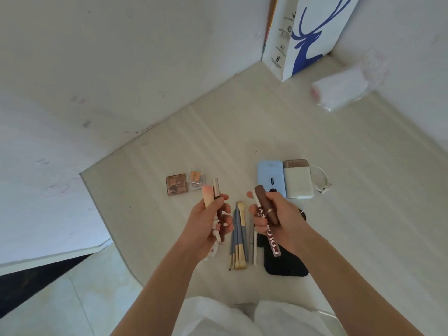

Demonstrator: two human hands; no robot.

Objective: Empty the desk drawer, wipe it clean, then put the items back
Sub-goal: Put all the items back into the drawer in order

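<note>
Just left of the frame's centre, the left hand (210, 220) is curled round a small bunch of cosmetic sticks: a peach-pink rounded tube (207, 195), a slim dark brown tube with a pale metallic cap (216, 194), and something white that pokes out below the palm, too hidden to name. Just right of centre, the right hand (275, 215) grips a second bunch: a thick chocolate-brown tube with a gold band (263, 196), a thin white pencil-like stick (257, 200), and a clear lip-gloss tube with pink lettering (272, 243) pointing down toward the lower edge. The two hands are held apart, above the pale wood-grain desk top (339, 226).

Between the hands, flat on the desk, lies a row of blue-handled makeup brushes with gold ferrules (238, 238), and just to their right some thin silver tools (253, 248). Beneath the right hand sits a flat black pouch (286, 263). Up from the left hand are a square brown eyeshadow palette (176, 184) and, just beside it, a small clear case with an orange pan (196, 178). Up from the right hand stand a light blue rounded device (270, 174) and a cream power bank with a brown end (297, 178), side by side, with a white cable (321, 180) looping off to the right.

In the upper right of the frame a white paper bag printed with a blue deer (312, 32) leans in the corner, near a crumpled clear plastic bag (344, 89).
</note>
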